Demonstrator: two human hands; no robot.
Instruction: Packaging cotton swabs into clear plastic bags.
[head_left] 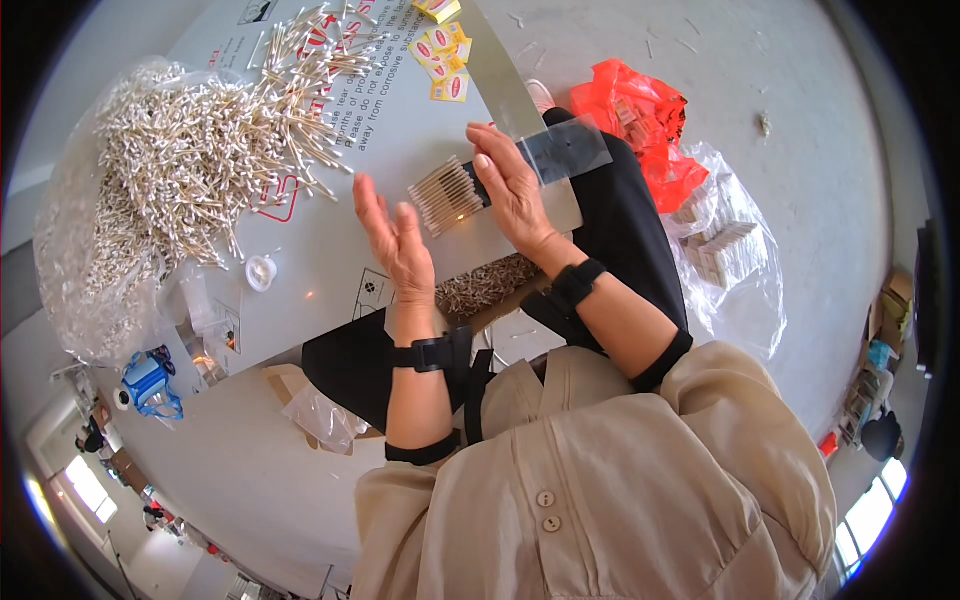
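A neat row of cotton swabs [447, 197] lies side by side on the silver table [320, 255], between my two hands. To its left, my left hand [400, 245] is held on edge with fingers stretched out and holds nothing. My right hand [515, 195] is at the row's right end, fingers extended and thumb apart, over a flat clear plastic sleeve [568, 150] with a dark part. The sleeve sticks out beyond the table edge, above my right leg. Whether the swabs lie inside the sleeve or on it, I cannot tell.
A big clear bag [65, 235] spills loose cotton swabs [180, 150] across the table's left. Yellow paper labels [440, 55] lie at the far edge, a small white round container [261, 273] nearer. More swabs [490, 285] sit below the near edge. Red bag [665, 180] and clear bag [770, 270] with packs stand right.
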